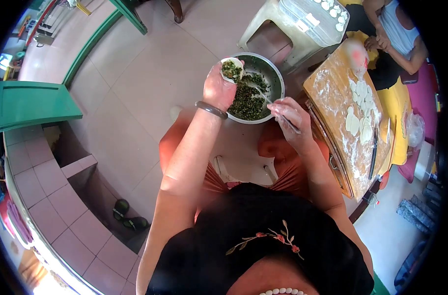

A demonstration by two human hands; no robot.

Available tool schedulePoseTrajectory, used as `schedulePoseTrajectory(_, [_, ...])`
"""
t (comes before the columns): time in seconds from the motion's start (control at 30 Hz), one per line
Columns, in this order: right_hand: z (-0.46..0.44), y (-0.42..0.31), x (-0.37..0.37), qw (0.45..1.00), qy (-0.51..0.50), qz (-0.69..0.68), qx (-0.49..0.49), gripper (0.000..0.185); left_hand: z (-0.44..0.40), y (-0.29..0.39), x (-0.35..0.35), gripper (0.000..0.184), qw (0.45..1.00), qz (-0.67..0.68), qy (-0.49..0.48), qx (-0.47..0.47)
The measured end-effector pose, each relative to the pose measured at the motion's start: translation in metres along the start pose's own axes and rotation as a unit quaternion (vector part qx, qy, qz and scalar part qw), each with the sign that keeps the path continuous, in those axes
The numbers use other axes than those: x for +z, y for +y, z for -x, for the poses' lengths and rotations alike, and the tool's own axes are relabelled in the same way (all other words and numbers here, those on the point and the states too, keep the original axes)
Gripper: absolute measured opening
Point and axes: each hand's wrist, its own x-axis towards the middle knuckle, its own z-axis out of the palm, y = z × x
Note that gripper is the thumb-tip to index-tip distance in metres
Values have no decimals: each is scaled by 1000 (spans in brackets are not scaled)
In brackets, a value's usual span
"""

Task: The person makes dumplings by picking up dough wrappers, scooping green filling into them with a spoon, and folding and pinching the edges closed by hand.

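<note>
Green filling (pixel 231 73) lies on the white wrapper (pixel 239 64) gripped by the curled fingers of your left hand (pixel 219 90) over the far-left rim of the metal bowl (pixel 277 81); your right hand (pixel 291 118) has its fingers clamped on the spoon (pixel 263 96) slanting into the bowl; rightward, other wrappers (pixel 352 124) lie on the floured worktop (pixel 326 88).

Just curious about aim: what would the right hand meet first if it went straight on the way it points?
The right hand would likely meet the metal bowl first, or pass over its rim to the chopped green filling; depth is unclear.
</note>
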Motion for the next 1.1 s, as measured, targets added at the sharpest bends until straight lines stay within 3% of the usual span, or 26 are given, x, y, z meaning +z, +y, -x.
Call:
schedulePoseTrajectory(0.07, [5,3,-6,998,-24,36,-55,29,0,1,2,31,1000,-9,-4,21])
schedulePoseTrajectory(0.2, [4,-1,-17,995,-24,87,-45,30,-1,2,0,33,1000,-3,3,22])
schedulePoseTrajectory(0.33, [-3,-6,-15,998,58,17,4,23,3,4,1,38,999,-7,-33,-13])
schedulePoseTrajectory(0.43, [-6,3,-7,988,141,-50,23,18,3,2,5,41,1000,5,-5,-16])
schedulePoseTrajectory(0.53, [-11,-2,-10,992,122,-5,29,14,3,2,2,41,998,-20,-57,-20])
schedulePoseTrajectory(0.63, [-6,4,0,980,146,-103,91,11,3,1,6,41,999,-7,-49,-11])
schedulePoseTrajectory(0.77, [4,37,10,889,223,-267,298,19,8,4,17,37,997,-21,-71,-37])
schedulePoseTrajectory(0.87, [11,51,10,796,230,-459,320,22,13,4,23,31,997,-13,-60,-45])
schedulePoseTrajectory(0.97, [17,58,4,758,231,-513,332,25,10,4,20,34,997,-26,-65,-40])
schedulePoseTrajectory(1.1, [19,56,-1,759,248,-508,322,26,7,4,14,39,995,-49,-82,-34])
